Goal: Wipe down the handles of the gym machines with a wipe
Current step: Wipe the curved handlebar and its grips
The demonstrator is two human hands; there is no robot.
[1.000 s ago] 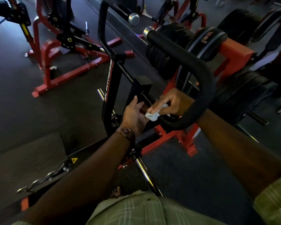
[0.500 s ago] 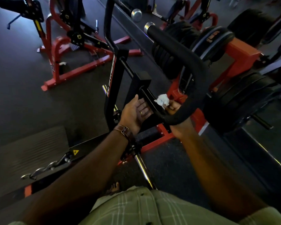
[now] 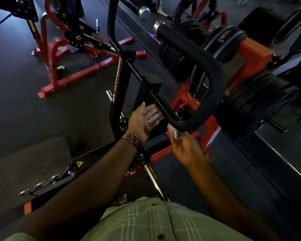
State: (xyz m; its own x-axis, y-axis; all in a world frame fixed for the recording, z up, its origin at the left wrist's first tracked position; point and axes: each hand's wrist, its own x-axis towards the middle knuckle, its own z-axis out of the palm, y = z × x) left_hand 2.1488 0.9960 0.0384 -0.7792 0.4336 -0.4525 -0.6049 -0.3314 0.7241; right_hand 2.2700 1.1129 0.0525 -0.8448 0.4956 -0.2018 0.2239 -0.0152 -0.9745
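Observation:
A black padded curved handle [image 3: 207,66] with a chrome end cap bends down to a black bar at the centre of the machine. My right hand [image 3: 184,148] sits just below the handle's lower bend, fingers pinching a small white wipe [image 3: 175,133] that is mostly hidden by them. My left hand [image 3: 144,119] is palm up with fingers spread, empty, lying against the black bar beside the handle's base. A second black handle [image 3: 112,32] with a chrome knob rises on the left of the frame.
A stack of black weight plates [image 3: 254,105] on a red rack stands to the right. Red machine frames [image 3: 63,70] occupy the floor at the upper left. A ribbed footplate [image 3: 30,164] with a chain lies at the lower left. A chrome bar [image 3: 155,181] runs toward me.
My right hand has pulled back and down from the handle's inner bend to below it, still holding the wipe. My left hand has opened wider, palm up.

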